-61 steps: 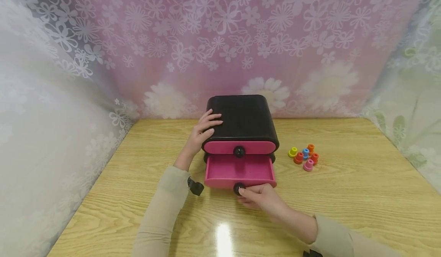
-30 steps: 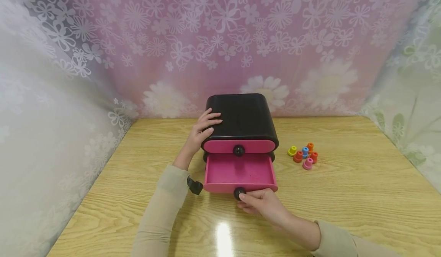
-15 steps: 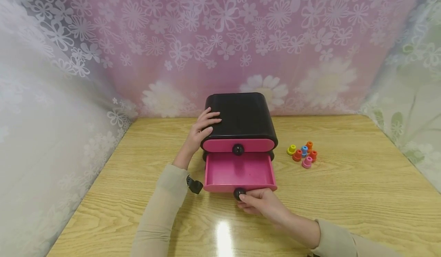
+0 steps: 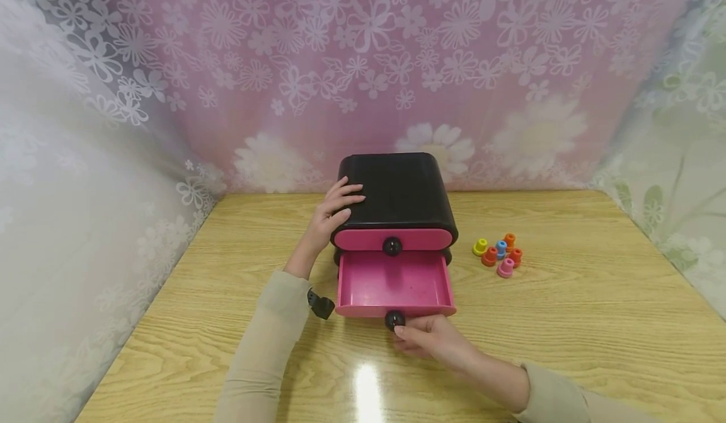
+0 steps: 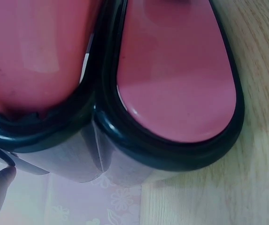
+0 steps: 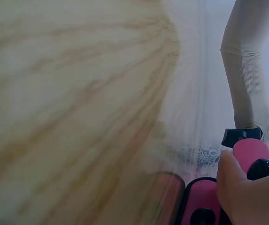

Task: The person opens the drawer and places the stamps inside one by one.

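Note:
A black cabinet (image 4: 399,190) with two pink drawers stands on the table. My left hand (image 4: 334,208) rests on its left top edge, fingers spread over the top. The lower drawer (image 4: 420,310) is pulled well out, with nothing but a tiny dark speck inside. At its front, my right hand (image 4: 439,341) holds the round black knob (image 4: 394,320) with thumb and fingertips, also seen in the right wrist view. The upper drawer (image 4: 363,240), with its own black knob (image 4: 392,246), is closed. The left wrist view shows the pink fronts (image 5: 176,79) close up.
Several small coloured caps, among them a yellow one (image 4: 480,247), a blue one (image 4: 501,249) and a pink one (image 4: 506,268), stand right of the cabinet on the wooden table (image 4: 590,309). A floral curtain (image 4: 363,82) hangs behind. A black wrist strap (image 4: 321,304) sits at the left cuff.
Over the two seconds, the lower drawer has come a little further out with the right hand's pull, then stayed. That hand has just shifted slightly down on the knob. The left hand stays put.

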The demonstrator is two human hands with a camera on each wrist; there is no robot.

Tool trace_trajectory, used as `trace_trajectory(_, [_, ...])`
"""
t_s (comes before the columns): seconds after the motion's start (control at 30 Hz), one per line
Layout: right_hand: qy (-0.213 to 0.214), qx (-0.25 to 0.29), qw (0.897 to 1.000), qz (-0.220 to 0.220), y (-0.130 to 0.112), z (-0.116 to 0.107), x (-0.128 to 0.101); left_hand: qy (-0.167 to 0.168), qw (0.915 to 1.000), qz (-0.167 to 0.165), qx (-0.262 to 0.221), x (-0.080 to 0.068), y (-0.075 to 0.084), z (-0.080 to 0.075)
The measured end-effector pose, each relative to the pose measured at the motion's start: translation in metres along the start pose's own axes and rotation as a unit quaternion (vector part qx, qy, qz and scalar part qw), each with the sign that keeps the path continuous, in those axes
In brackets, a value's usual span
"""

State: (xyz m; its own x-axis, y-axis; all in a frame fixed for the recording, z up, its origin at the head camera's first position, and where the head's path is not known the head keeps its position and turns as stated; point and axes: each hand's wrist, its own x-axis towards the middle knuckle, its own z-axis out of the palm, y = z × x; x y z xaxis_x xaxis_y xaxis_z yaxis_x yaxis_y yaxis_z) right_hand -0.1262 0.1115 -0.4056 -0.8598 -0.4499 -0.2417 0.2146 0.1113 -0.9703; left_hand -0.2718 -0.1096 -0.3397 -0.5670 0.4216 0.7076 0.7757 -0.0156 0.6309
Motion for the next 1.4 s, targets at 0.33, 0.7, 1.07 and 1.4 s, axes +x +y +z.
trace_trajectory(0.33, [-0.047, -0.049, 0.997, -0.047, -0.005, -0.004, -0.012, 0.001, 1.0, -0.005, 0.003, 0.0, 0.0, 0.001])
trace_trajectory(0.7, [-0.005, -0.155, 0.984, -0.088, -0.028, -0.011, -0.03, 0.005, 1.0, -0.001, 0.001, 0.0, 0.0, 0.001])
trace_trajectory(1.07, [0.087, -0.181, 0.977, -0.074, -0.049, -0.037, -0.04, 0.005, 0.9999, 0.009, -0.004, 0.001, 0.0, 0.001])
trace_trajectory(1.4, [0.182, -0.212, 0.955, -0.096, -0.048, -0.069, -0.033, 0.001, 1.0, 0.006, -0.004, 0.001, 0.0, 0.001])
